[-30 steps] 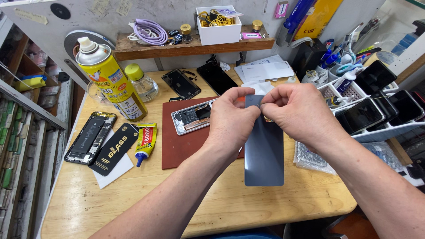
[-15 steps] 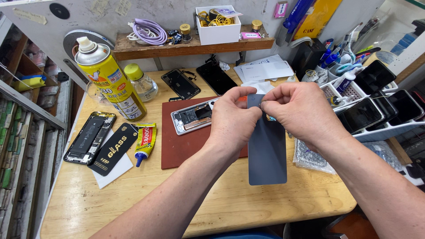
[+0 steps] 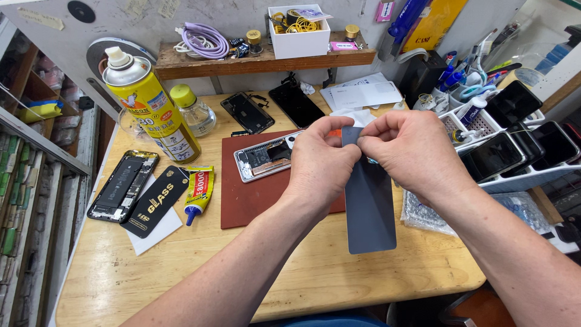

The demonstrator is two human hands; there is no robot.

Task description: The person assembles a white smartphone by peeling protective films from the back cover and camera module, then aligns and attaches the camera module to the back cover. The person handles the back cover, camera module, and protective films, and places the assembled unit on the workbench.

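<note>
- Your left hand [image 3: 321,158] and right hand [image 3: 411,151] both pinch the top edge of the grey panel [image 3: 369,206].
- It hangs above the worktop [image 3: 181,272], beside the red mat [image 3: 248,194].

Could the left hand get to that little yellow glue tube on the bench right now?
Probably not right away. The left hand is busy pinching the top of the dark grey panel together with the right hand. The path to the glue tube looks open, though: nothing stands between them.
</note>
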